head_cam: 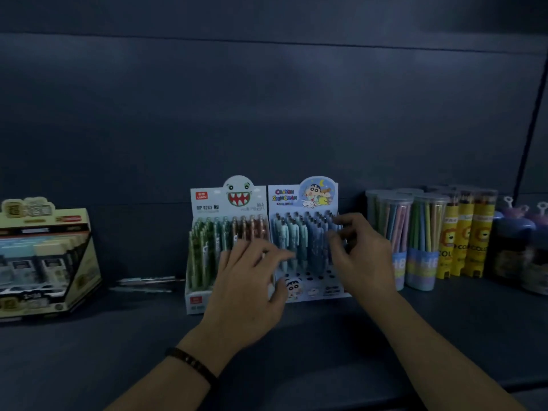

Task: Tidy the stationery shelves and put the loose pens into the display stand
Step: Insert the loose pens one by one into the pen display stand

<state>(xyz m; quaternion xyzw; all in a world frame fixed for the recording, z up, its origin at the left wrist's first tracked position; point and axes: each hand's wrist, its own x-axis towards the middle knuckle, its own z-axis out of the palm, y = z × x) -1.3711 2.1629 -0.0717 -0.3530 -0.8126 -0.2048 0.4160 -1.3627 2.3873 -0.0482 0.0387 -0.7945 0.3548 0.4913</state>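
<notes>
Two pen display stands sit side by side on the dark shelf. The monster-face stand (207,203) on the left holds green and brown pens; the blue cartoon stand (296,197) on the right holds blue pens and shows several vacant holes in its front rows. My left hand (249,280) hovers in front of both stands with fingers spread and relaxed, holding nothing. My right hand (361,250) is at the right side of the blue stand, fingers loosely curled near the pen tops; whether they pinch a pen is unclear. Two loose pens (148,284) lie flat on the shelf left of the stands.
A cream display box (44,259) of stationery stands at the far left. Clear tubes of pastel pencils (415,232) and yellow coloured-pencil tubes (471,232) stand to the right, with dark jars (519,247) beyond. The shelf's front edge runs below my wrists.
</notes>
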